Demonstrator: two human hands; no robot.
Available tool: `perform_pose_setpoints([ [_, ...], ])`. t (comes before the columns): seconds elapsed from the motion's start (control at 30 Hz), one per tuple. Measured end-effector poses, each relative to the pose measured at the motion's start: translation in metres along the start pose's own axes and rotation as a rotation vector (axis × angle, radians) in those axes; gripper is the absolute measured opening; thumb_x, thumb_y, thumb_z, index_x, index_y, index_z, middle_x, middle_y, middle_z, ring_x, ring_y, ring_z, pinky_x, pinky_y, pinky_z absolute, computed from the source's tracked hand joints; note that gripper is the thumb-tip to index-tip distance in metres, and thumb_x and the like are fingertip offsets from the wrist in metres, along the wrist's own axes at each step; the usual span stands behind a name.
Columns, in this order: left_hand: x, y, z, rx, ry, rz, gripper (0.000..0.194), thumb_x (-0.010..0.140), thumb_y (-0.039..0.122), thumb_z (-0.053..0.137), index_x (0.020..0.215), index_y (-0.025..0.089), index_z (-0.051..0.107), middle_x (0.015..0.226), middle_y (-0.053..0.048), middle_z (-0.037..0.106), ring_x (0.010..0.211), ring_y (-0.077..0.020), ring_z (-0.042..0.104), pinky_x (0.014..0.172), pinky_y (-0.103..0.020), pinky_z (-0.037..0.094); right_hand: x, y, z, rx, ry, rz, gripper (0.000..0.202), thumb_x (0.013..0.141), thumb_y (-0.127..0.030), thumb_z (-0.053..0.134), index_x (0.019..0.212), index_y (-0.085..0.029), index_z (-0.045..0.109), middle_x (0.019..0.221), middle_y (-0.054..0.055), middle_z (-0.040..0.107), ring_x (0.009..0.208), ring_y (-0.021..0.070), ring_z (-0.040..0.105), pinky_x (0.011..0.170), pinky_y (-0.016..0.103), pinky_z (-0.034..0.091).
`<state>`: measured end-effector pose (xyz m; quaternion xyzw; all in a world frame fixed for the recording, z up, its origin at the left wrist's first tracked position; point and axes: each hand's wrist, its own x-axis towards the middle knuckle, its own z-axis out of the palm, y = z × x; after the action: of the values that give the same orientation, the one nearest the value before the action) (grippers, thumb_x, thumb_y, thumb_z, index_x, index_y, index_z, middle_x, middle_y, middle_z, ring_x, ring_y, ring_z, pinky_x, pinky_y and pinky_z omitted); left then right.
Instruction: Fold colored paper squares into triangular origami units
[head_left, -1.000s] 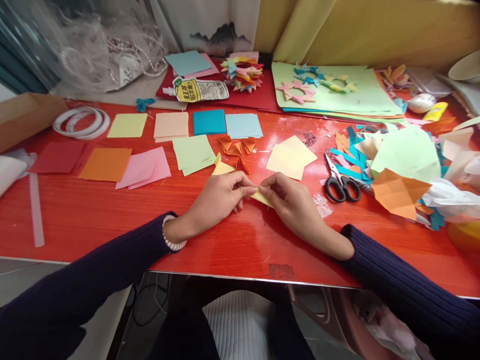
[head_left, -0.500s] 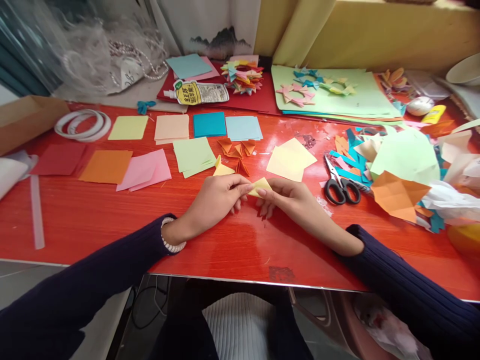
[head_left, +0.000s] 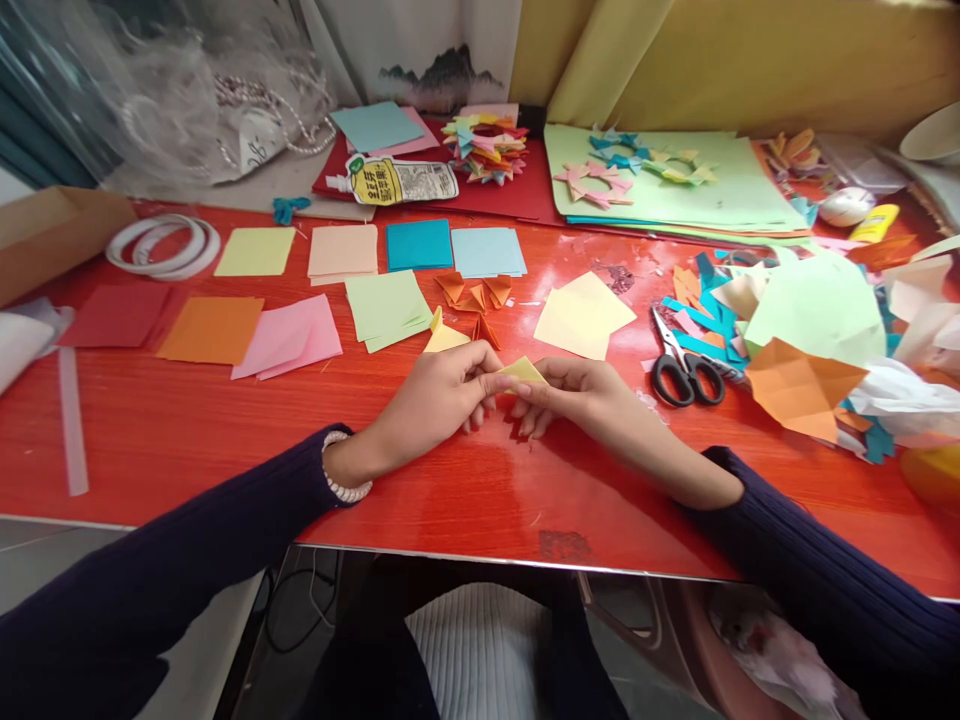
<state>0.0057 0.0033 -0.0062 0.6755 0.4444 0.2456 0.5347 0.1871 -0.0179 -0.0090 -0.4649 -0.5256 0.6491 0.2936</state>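
While the left hand [head_left: 442, 392] and right hand [head_left: 589, 393] pinch a folded yellow paper triangle [head_left: 525, 370] between fingertips, it seems light, easily creased, best held by corners.

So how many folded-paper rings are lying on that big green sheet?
3 on the green sheet: pink ring, left; blue ring, just behind it; yellow-green ring, right of both.

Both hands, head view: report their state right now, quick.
Left hand: closed, pinching the folded yellow paper between thumb and fingers.
Right hand: closed, pinching the other side of the same paper.
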Motion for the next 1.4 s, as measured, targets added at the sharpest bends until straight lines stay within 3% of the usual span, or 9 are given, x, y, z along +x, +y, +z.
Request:
perform_pose_setpoints([
  [0.2,0.0011,0.0013,-0.002,0.046,0.05,0.063,0.022,0.087,0.032,0.053,0.073,0.016,0.05,0.06,0.003,0.054,0.05,-0.0046,0.051,0.048,-0.015,0.041,-0.0005,-0.0015,-0.0031,0.227,-0.036,0.117,0.026,0.083,-0.036,0.059,0.082,-0.011,0.067,0.078,0.008,0.072,0.069,0.0126,0.069,0.065,0.019,0.054],
  [0.4,0.0015,0.001,-0.0012,0.061,0.001,0.028,0.018,0.088,0.032,0.051,0.078,0.016,0.053,0.061,0.004,0.053,0.051,-0.0056,0.052,0.05,-0.017,0.041,-0.0011,-0.0026,0.0011,0.153,0.021,0.115,0.024,0.081,-0.033,0.062,0.077,-0.01,0.067,0.072,0.007,0.071,0.067,0.0142,0.069,0.064,0.02,0.055],
  [0.57,0.0018,0.0016,0.0006,0.23,0.063,0.071,0.024,0.084,0.037,0.056,0.073,0.016,0.056,0.063,0.003,0.054,0.057,-0.0073,0.05,0.053,-0.02,0.039,-0.0026,-0.0011,0.003,0.072,0.06,0.071,0.026,0.082,-0.036,0.06,0.082,-0.011,0.066,0.071,0.006,0.071,0.066,0.0152,0.069,0.064,0.024,0.056],
  [0.67,0.0016,0.0013,0.0012,0.195,0.057,0.058,0.027,0.085,0.038,0.056,0.07,0.015,0.056,0.061,0.002,0.055,0.057,-0.0078,0.051,0.054,-0.02,0.04,-0.0027,-0.0007,0.0025,0.053,0.038,0.073,0.027,0.083,-0.038,0.058,0.081,-0.012,0.064,0.072,0.006,0.071,0.065,0.0146,0.069,0.063,0.024,0.056],
  [1.0,-0.0012,0.002,0.0003,0.159,0.071,0.075,0.026,0.086,0.031,0.053,0.065,0.015,0.053,0.056,0.003,0.052,0.053,-0.0071,0.05,0.053,-0.019,0.041,-0.0014,-0.0046,-0.0013,0.196,-0.033,0.153,0.033,0.083,-0.043,0.057,0.081,-0.011,0.067,0.077,0.01,0.072,0.07,0.0157,0.07,0.068,0.025,0.056],
  [1.2,0.0005,-0.0004,-0.0009,0.146,0.03,0.087,0.022,0.086,0.032,0.053,0.073,0.016,0.058,0.062,0.002,0.055,0.057,-0.0079,0.051,0.056,-0.02,0.041,-0.0006,-0.0011,-0.0028,0.245,0.009,0.129,0.025,0.08,-0.036,0.063,0.08,-0.011,0.066,0.076,0.008,0.071,0.066,0.0135,0.069,0.065,0.022,0.055],
  [1.3,0.0012,-0.0037,-0.0038,0.159,0.05,0.194,0.017,0.088,0.027,0.05,0.091,0.018,0.063,0.077,0.0,0.061,0.067,-0.009,0.055,0.063,-0.021,0.043,-0.0002,-0.0033,-0.003,0.273,0.069,0.103,0.025,0.082,-0.037,0.06,0.082,-0.012,0.065,0.081,0.009,0.071,0.067,0.0125,0.068,0.067,0.023,0.055],
  [1.4,0.0025,-0.0056,-0.0078,0.275,0.064,0.392,0.026,0.089,0.016,0.044,0.1,0.023,0.066,0.094,-0.002,0.062,0.085,-0.0107,0.056,0.078,-0.023,0.043,0.0001,-0.004,-0.0052,0.271,0.104,0.05,0.023,0.083,-0.036,0.059,0.089,-0.014,0.065,0.087,0.007,0.069,0.072,0.012,0.066,0.072,0.025,0.055],
])
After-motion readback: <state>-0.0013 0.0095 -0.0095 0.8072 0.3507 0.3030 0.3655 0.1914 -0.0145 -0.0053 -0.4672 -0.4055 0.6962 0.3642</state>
